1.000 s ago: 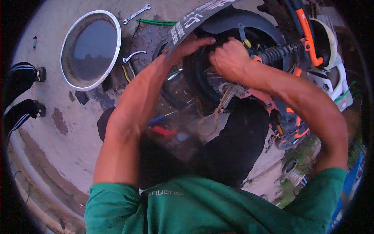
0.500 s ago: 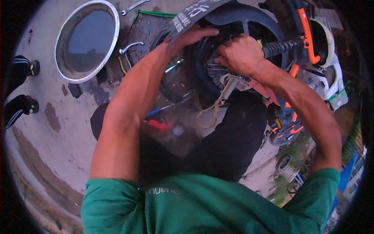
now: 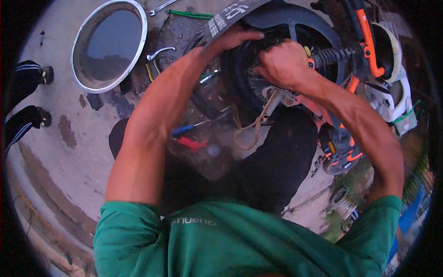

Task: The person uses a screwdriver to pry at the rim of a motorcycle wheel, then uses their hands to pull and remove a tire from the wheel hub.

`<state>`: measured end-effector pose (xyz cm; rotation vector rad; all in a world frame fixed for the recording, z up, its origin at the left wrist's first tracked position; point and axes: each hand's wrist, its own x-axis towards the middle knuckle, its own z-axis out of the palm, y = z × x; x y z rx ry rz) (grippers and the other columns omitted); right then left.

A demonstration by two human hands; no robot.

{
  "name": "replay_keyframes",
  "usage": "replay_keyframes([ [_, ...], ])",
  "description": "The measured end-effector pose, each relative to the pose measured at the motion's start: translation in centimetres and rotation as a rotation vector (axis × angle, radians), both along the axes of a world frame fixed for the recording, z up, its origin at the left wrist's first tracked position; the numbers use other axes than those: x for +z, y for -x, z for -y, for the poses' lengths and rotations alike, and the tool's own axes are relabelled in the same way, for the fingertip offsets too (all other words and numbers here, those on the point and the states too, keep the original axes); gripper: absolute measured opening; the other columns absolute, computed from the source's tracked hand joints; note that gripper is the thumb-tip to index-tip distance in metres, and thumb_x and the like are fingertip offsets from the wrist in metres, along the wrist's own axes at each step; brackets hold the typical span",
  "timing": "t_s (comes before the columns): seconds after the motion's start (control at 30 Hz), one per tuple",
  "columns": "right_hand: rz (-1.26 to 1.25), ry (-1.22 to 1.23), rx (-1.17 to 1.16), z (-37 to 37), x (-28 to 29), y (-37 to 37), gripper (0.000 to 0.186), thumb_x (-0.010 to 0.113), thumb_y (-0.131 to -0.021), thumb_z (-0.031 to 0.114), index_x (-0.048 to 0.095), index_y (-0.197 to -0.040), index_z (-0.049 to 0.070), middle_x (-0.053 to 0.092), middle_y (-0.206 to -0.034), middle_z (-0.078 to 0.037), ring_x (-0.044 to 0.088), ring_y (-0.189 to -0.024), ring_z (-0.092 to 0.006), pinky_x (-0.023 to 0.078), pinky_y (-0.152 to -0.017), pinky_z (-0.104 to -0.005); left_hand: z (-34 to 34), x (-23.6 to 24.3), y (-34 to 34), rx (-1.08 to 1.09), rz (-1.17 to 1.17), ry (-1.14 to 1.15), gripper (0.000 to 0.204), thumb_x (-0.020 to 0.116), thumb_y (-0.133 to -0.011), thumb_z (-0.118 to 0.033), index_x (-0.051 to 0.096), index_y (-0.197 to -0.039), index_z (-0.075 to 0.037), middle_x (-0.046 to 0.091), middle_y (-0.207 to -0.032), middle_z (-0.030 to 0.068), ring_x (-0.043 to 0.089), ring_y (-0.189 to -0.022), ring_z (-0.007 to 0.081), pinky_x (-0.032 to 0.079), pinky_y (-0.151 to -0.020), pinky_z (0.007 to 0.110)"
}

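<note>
A motorbike wheel with a black tyre (image 3: pixel 230 76) and spokes sits below a dark mudguard (image 3: pixel 233 18) with pale lettering. My left hand (image 3: pixel 234 39) grips the upper part of the tyre; one digit stretches along it and the other fingers are mostly hidden behind the mudguard. Just to its right, my right hand (image 3: pixel 286 62) is closed, knuckles up, against the wheel's upper side. Whatever its fingers hold is hidden beneath them. Under my right wrist are a coil spring (image 3: pixel 274 104) and a looped brownish cord or tube (image 3: pixel 251 138).
A round metal basin (image 3: pixel 76 57) of dark water stands at left, near a person's feet (image 3: pixel 39 76). Spanners (image 3: pixel 161 51), a blue-handled screwdriver (image 3: pixel 184 129) and a red object (image 3: pixel 191 144) lie on the ground. The bike's orange-and-black shock absorber (image 3: pixel 334 55) is at right.
The view has shifted slightly, so the basin and ground tools appear a little further right. Both hands keep nearly the same places at the wheel.
</note>
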<state>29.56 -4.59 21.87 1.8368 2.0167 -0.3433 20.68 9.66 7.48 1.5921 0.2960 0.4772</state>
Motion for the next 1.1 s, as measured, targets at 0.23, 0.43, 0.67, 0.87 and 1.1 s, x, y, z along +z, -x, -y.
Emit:
replay_keyframes([
  [0.23, -0.020, -0.050, 0.005, 0.0, 0.7, 0.4, 0.043, 0.073, -0.082, 0.049, 0.075, -0.073, 0.008, 0.072, -0.071, -0.014, 0.072, -0.072, -0.0328, 0.055, -0.072, -0.0449, -0.5, 0.9, 0.2, -0.069, -0.239, 0.130, 0.056, 0.082, -0.084, -0.044, 0.072, -0.121, -0.003, 0.074, -0.115, 0.0105, 0.069, -0.103, 0.0224, 0.053, -0.094, 0.038],
  [0.43, 0.010, -0.042, 0.106, -0.3, -0.2, 0.1, 0.043, 0.070, -0.087, 0.049, 0.073, -0.071, 0.010, 0.072, -0.071, -0.012, 0.072, -0.070, -0.0302, 0.052, -0.071, -0.0420, -1.9, -1.2, 0.3, -0.112, -0.407, 0.025, 0.057, 0.079, -0.086, -0.047, 0.072, -0.121, -0.002, 0.075, -0.112, 0.0106, 0.070, -0.100, 0.0235, 0.055, -0.093, 0.039],
  [0.67, 0.102, 0.005, 0.091, 1.3, 0.2, 0.3, 0.034, 0.067, -0.090, 0.040, 0.074, -0.071, 0.013, 0.072, -0.071, -0.009, 0.072, -0.072, -0.0270, 0.050, -0.077, -0.0409, -0.5, 1.4, 0.9, -0.137, -0.338, 0.138, 0.049, 0.076, -0.089, -0.044, 0.073, -0.119, -0.005, 0.075, -0.111, 0.0088, 0.070, -0.100, 0.0231, 0.054, -0.093, 0.040],
  [0.87, 0.058, -0.008, 0.106, 1.1, -0.5, 0.0, 0.015, 0.066, -0.081, 0.021, 0.073, -0.079, 0.009, 0.074, -0.083, -0.011, 0.073, -0.076, -0.0286, 0.055, -0.071, -0.0423, -0.8, -0.4, 0.6, -0.165, -0.413, 0.194, 0.047, 0.077, -0.089, -0.040, 0.073, -0.119, -0.004, 0.075, -0.112, 0.0093, 0.069, -0.100, 0.0233, 0.054, -0.094, 0.040],
  [1.1, 0.012, 0.036, -0.115, 0.9, 0.5, 1.1, 0.033, 0.067, -0.090, 0.038, 0.074, -0.084, 0.007, 0.073, -0.083, -0.014, 0.072, -0.077, -0.0325, 0.058, -0.068, -0.0446, -0.6, -0.6, 0.7, -0.132, -0.178, 0.199, 0.055, 0.077, -0.089, -0.039, 0.067, -0.129, -0.003, 0.072, -0.121, 0.0114, 0.069, -0.107, 0.0244, 0.053, -0.100, 0.040],
])
